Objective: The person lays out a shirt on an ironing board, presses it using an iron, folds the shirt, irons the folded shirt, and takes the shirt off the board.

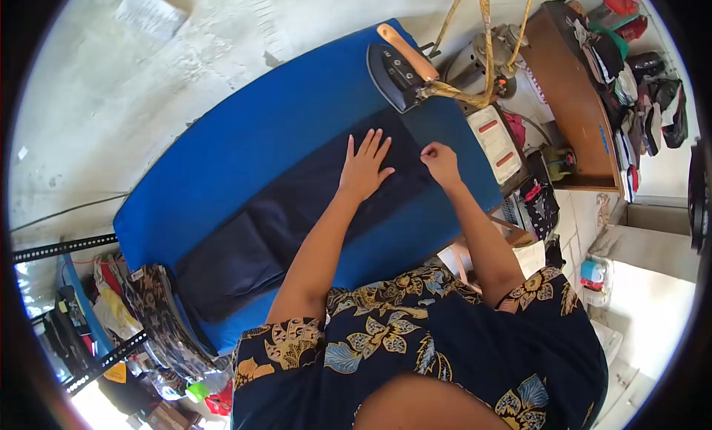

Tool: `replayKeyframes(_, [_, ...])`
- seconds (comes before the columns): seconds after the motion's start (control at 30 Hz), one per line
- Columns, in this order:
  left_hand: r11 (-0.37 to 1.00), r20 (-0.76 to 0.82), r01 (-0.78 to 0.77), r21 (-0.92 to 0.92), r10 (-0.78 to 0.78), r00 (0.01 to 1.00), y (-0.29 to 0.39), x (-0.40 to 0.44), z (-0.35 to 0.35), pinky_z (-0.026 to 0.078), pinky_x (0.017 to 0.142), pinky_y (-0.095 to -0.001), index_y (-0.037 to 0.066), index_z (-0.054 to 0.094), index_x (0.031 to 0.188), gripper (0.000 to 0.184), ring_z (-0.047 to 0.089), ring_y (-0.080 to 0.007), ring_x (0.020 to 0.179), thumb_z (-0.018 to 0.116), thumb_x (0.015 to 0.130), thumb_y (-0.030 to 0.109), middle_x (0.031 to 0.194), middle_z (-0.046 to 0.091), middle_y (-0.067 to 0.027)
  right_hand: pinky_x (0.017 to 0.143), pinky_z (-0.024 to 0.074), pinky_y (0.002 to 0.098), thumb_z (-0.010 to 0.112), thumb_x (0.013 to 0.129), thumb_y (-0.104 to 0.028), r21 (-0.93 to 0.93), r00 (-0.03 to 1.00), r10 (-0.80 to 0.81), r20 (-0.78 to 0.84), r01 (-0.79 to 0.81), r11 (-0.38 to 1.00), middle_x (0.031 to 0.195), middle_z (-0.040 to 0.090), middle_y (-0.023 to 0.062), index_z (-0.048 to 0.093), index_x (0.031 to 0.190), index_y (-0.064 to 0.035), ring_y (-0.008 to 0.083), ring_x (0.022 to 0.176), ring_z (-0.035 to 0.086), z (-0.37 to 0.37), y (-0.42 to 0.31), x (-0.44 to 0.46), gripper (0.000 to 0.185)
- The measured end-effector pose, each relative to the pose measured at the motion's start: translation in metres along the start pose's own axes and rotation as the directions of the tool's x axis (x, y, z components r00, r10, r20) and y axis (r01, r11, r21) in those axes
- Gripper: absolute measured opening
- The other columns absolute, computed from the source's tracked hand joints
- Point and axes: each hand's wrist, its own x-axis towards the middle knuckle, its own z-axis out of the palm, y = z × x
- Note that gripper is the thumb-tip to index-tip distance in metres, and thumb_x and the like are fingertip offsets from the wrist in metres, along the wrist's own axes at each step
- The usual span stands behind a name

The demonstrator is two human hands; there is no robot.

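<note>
A pair of dark navy trousers point(271, 226), folded lengthwise, lies across the blue ironing board point(222, 137). My left hand point(363, 166) rests flat on the narrower upper end of the cloth, fingers spread. At the right edge of that same end, my right hand point(443, 164) is closed in a pinch on the cloth; the fingertips partly hide the hold. Beyond both hands, an iron point(397, 74) with a wooden handle sits at the far edge of the board, its soleplate down.
A yellowish wrapped hose point(486, 51) runs from the iron past a metal tank point(471, 63). A white and red iron rest point(495, 144) stands at the board's right end. Clothes fill a wooden cabinet point(575, 96) at right. More garments point(159, 311) hang at lower left.
</note>
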Motion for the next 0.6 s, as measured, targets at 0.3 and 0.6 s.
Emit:
replayKeyframes(0.3, [0.997,0.068,0.051,0.049,-0.055,0.996,0.014,0.004,0.004,0.013,0.108,-0.0538,0.015,0.029,0.141,0.062,0.017,-0.0233,0.137,0.048,0.088,0.041,0.148,0.022,-0.008,0.064,0.0488,0.0396,0.069,0.062,-0.012,0.01,0.998,-0.049,-0.033,0.05,0.999,0.076,0.062,0.0139,0.061,0.095,-0.0039,0.0314,0.071,0.062,-0.003,-0.026,-0.009,0.035])
replayKeyframes(0.6, [0.965,-0.188,0.195,-0.174,-0.227,0.956,0.024,0.005,-0.008,0.018,0.108,-0.0479,0.006,0.037,0.135,0.05,0.029,-0.024,0.132,0.051,0.088,0.019,0.142,0.033,-0.0082,0.067,0.0487,0.0421,0.063,0.07,-0.013,-0.236,0.895,-0.418,0.154,0.444,0.864,0.089,0.063,0.015,0.054,0.116,-0.0069,0.0324,0.075,0.061,0.031,-0.063,-0.05,0.047])
